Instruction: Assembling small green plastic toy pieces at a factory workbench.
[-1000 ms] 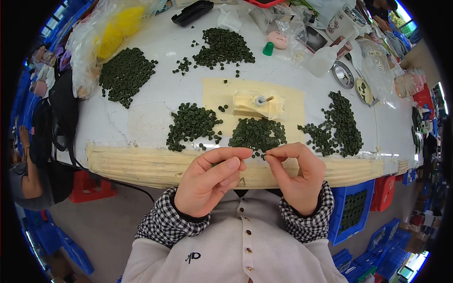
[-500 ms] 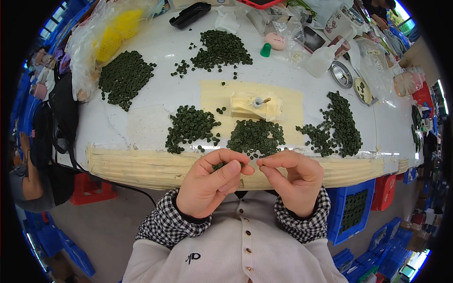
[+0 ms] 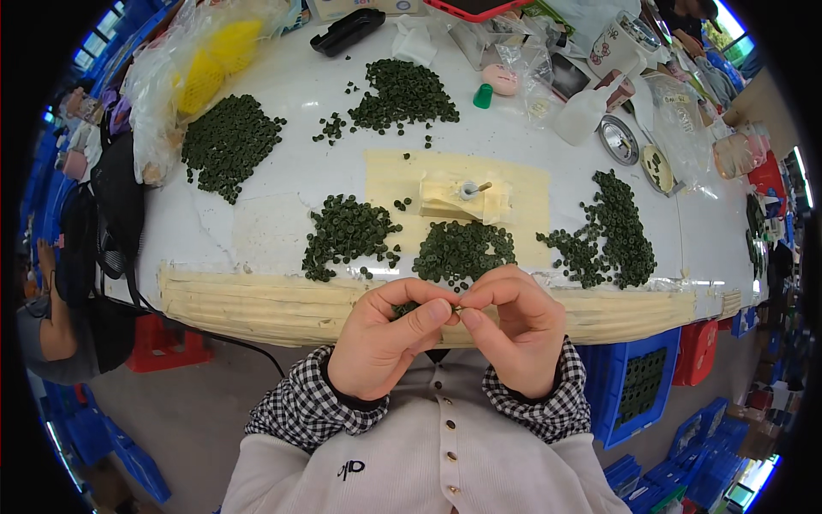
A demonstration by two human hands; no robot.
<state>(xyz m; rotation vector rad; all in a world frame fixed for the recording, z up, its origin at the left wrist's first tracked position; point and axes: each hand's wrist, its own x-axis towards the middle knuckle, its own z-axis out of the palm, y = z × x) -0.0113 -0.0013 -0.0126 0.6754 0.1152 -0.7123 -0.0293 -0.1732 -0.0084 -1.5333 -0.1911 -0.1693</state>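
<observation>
A workshop: heaped green parts [image 3: 463,252], worktable [image 3: 300,158], blue crates [image 3: 606,385].

pinched piece [image 3: 456,307] too small to make out between the hands [image 3: 377,343], red-edged object [image 3: 479,10] cut off above

- My view comes from the left of two fisheye cameras worn on my head.
- It looks down and forward, upright and unmirrored, past my shirt [image 3: 390,445] and hands [image 3: 377,338] to the table [image 3: 325,167].
- My shirt and hands are near the camera; the table's far side is farther off.
- It is wide enough to catch floor [image 3: 227,390] on both sides.
</observation>
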